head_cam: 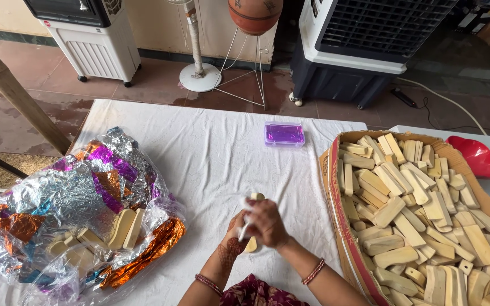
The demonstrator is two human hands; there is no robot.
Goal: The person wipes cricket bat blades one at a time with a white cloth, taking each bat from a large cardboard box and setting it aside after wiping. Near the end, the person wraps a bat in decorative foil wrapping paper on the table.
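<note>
Pale cream, oblong wooden block [253,245] is held over the white cloth-covered table [211,153], just left of the open cardboard box of like blocks [415,209]. Left hand [235,241] and right hand [267,222] are both closed around it, with a white wrap between the fingers. Judgement: keep grip firm, turn evenly. Bare cloth ahead toward the purple plastic case [284,134]; crinkled foil bag [80,209] lies well left of the box.
</note>
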